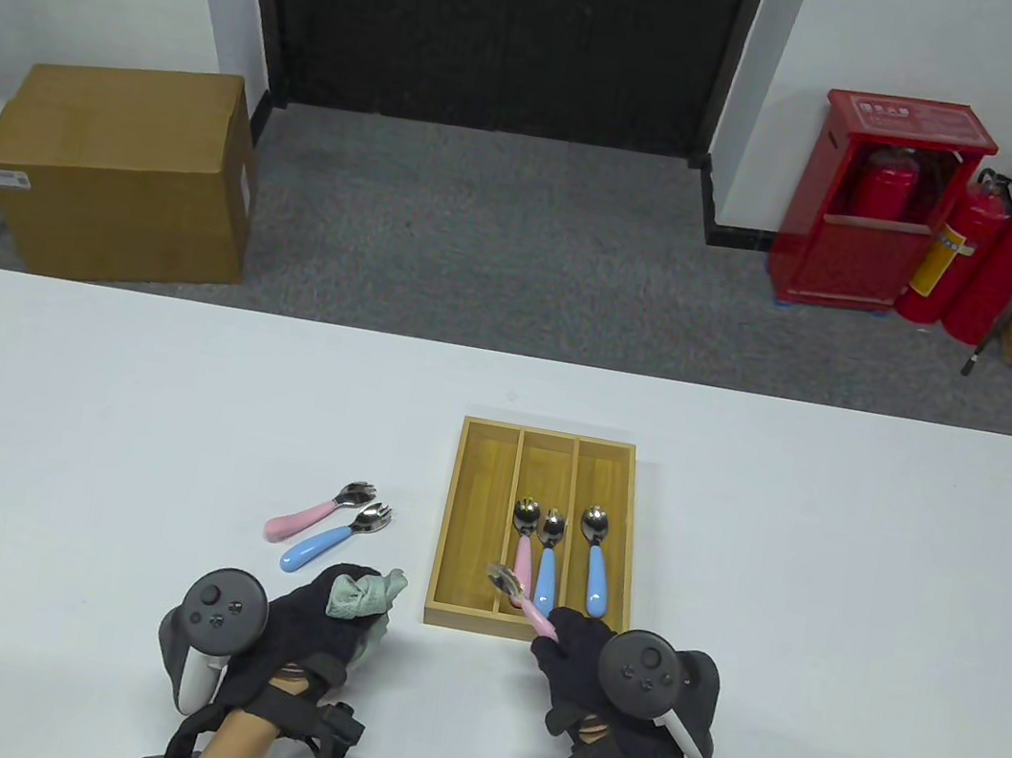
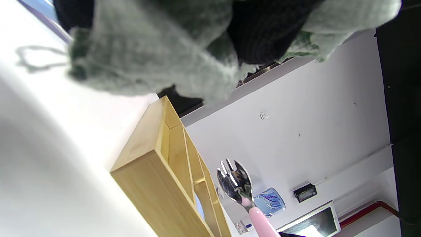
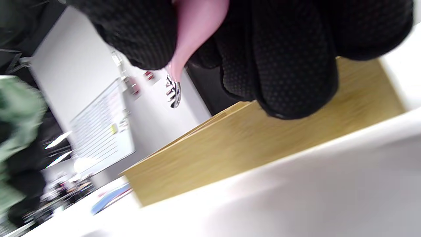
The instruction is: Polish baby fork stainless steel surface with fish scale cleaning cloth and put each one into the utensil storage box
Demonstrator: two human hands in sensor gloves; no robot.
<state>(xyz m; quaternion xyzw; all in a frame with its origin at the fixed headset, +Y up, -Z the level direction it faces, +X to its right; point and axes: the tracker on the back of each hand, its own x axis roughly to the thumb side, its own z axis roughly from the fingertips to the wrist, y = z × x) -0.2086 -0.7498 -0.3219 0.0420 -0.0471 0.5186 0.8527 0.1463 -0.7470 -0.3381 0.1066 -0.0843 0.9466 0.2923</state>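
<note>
My right hand point(image 1: 564, 641) grips a pink-handled baby fork point(image 1: 518, 594) by its handle, its steel head raised over the near end of the wooden utensil box point(image 1: 471, 528). The same fork point(image 2: 241, 192) shows beside the box in the left wrist view, and its pink handle point(image 3: 194, 29) sits between my gloved fingers in the right wrist view. My left hand point(image 1: 346, 609) holds the bunched green cleaning cloth point(image 1: 363, 595) just left of the box. A pink fork point(image 1: 319, 511) and a blue fork point(image 1: 339, 535) lie on the table to the left. Three utensils point(image 1: 550, 551) lie inside the box.
The white table point(image 1: 72, 423) spreads wide on both sides. The box's left compartment point(image 1: 477, 510) holds nothing. Beyond the far edge are a cardboard box point(image 1: 120, 169) and red fire extinguishers point(image 1: 963, 252) on the floor.
</note>
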